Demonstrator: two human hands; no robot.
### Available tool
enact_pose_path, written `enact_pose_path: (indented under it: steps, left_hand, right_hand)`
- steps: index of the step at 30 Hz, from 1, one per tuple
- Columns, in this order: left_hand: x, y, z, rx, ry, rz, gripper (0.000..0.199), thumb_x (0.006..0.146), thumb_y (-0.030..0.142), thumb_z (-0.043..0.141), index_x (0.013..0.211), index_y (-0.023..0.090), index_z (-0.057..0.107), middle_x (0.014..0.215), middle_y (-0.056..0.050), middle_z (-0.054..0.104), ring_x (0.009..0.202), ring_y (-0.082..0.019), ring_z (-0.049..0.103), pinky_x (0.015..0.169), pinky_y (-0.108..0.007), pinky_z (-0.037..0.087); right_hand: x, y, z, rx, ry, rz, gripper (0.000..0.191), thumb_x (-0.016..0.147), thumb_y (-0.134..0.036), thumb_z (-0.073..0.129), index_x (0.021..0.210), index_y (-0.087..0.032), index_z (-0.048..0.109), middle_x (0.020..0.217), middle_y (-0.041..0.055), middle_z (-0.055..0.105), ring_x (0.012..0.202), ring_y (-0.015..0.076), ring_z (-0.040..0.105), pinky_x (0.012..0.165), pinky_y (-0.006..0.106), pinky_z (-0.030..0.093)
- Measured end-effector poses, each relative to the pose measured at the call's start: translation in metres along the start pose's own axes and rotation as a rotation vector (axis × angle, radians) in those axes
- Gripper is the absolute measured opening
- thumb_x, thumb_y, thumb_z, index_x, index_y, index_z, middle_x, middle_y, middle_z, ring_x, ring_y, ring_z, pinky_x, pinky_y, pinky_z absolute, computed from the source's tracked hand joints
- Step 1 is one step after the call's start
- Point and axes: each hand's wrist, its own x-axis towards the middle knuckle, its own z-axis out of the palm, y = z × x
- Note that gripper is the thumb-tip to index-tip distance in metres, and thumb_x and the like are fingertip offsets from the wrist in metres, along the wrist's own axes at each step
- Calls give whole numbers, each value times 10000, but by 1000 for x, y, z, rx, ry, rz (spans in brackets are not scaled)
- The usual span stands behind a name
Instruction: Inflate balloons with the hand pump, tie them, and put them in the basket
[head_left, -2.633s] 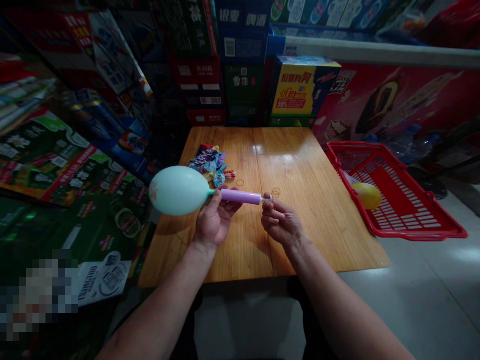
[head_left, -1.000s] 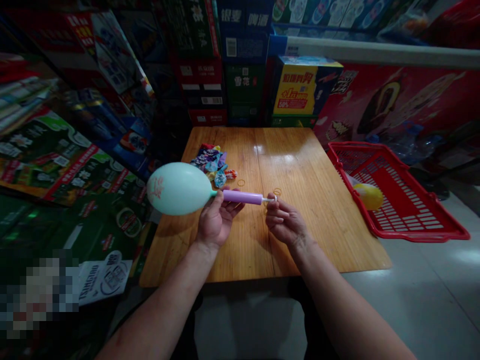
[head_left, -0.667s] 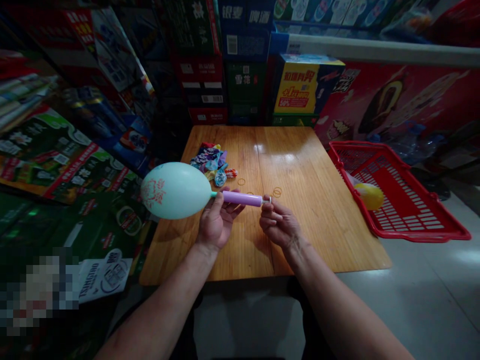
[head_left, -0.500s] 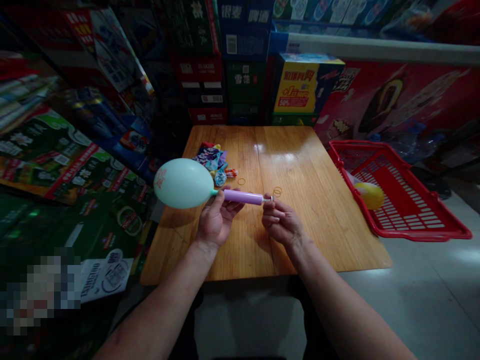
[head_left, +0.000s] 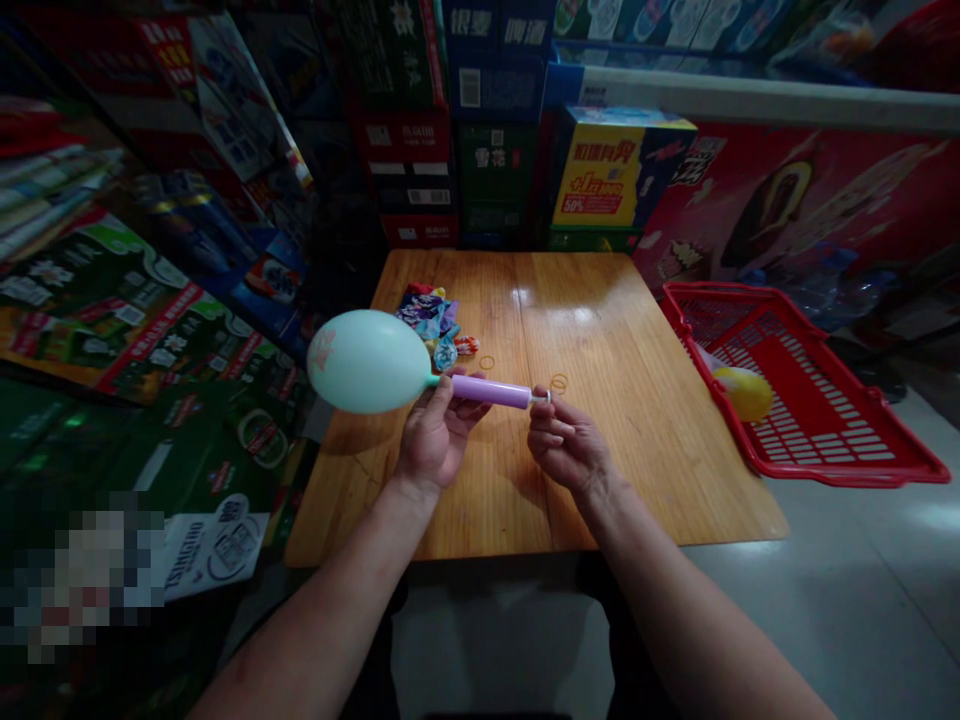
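Observation:
A swollen light-green balloon (head_left: pixel 367 361) with a pinkish print points left, its neck fitted on the nozzle of a purple hand pump (head_left: pixel 491 391). My left hand (head_left: pixel 439 428) is closed round the pump's left end, its thumb at the balloon's neck. At the other end, my right hand (head_left: pixel 566 438) pinches the white pump handle (head_left: pixel 541 397), with a short length of rod showing. Both hands are above the wooden table (head_left: pixel 622 440). Beyond them lies a pile of uninflated balloons (head_left: pixel 431 318), with thin rubber bands (head_left: pixel 559 382) to its right.
A red basket (head_left: pixel 806 380) stands at the table's right side, with a yellow object (head_left: pixel 742 393) in it. Stacked drink cartons (head_left: pixel 495 165) rise behind the table, and more cartons (head_left: pixel 180 420) crowd the left side. A yellow-fronted box (head_left: pixel 600 175) is at the back.
The balloon looks slightly larger. Both hands keep their grips on the pump and its handle. The whole view has shifted a little.

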Motion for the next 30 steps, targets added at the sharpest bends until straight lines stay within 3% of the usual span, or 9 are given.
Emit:
enact_pose_path:
  steps: [5,13,21,27,30]
  left_hand:
    - [9,16,-9,0,45,74,289,886,399,686,1095,199,678,1115,-106,739,1074,-250,689,988,-459,503]
    - [-7,-9,4,-21,28,0,279,896,392,681,1105,209,665,1143,-94,732,1077,-246,686,979,-463,501]
    - [12,12,-8,-25,41,71,308,895,400,675,1128,199,674,1121,-102,739,1071,-250,691,992,-470,503]
    - [-1,-10,1,-44,29,-39,273,926,378,641,1146,218,660,1159,-96,727,1082,-246,682,977,-495,510]
    - [1,-12,2,-47,23,-55,254,917,369,652,1107,201,672,1135,-96,736,1075,-239,688,998,-470,500]
  right_hand:
    - [-6,-20,-1,-48,-29,-75,159,1012,-131,462,970,-153,613,674,-57,621,370,-13,368,403,95,349]
    - [8,10,-3,2,-3,-19,158,1020,-162,471,978,-130,619,676,-37,632,366,-9,369,403,113,355]
    - [-3,-23,-3,-20,-68,-93,138,995,-111,480,970,-165,605,677,-62,632,378,-16,397,409,93,355]
    - [7,3,3,0,6,-38,139,1012,-164,483,978,-130,614,663,-46,621,371,-8,382,403,124,360]
    - [7,4,2,9,19,-24,135,1009,-163,489,979,-130,616,673,-42,623,371,-11,371,401,117,353]
